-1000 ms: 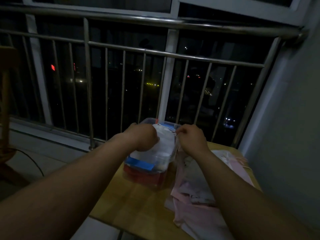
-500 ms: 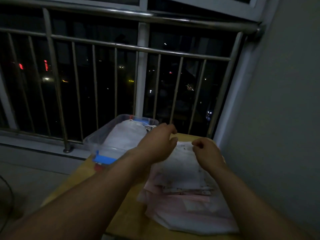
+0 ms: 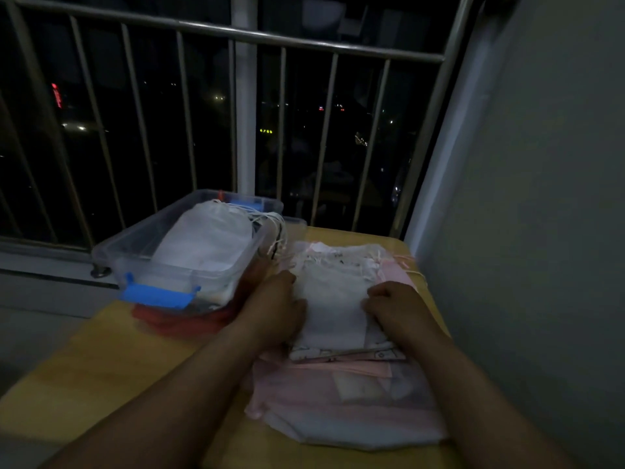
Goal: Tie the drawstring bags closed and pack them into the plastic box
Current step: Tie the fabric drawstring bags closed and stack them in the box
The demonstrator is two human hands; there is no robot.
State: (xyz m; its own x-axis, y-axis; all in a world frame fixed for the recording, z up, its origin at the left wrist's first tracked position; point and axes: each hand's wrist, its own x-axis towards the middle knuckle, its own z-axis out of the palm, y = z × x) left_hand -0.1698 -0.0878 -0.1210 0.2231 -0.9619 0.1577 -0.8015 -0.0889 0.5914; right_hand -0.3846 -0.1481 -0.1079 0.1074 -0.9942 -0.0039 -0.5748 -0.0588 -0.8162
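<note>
A clear plastic box (image 3: 135, 245) with a blue latch (image 3: 157, 296) stands on the left of the wooden table (image 3: 111, 377). White drawstring bags (image 3: 206, 242) lie inside it, their strings trailing over the right rim. To its right lies a stack of white and pink drawstring bags (image 3: 338, 394). A white bag (image 3: 333, 299) lies on top of the stack. My left hand (image 3: 274, 306) holds this bag's left edge, and my right hand (image 3: 395, 304) holds its right edge with curled fingers.
A red lid or cloth (image 3: 179, 323) sticks out under the box. A metal railing (image 3: 236, 32) runs behind the table before a dark window. A grey wall (image 3: 541, 214) rises close on the right.
Both hands left the box and came down onto the stack at the right, where they now hold the top white bag's edges. The view has swung right and down.
</note>
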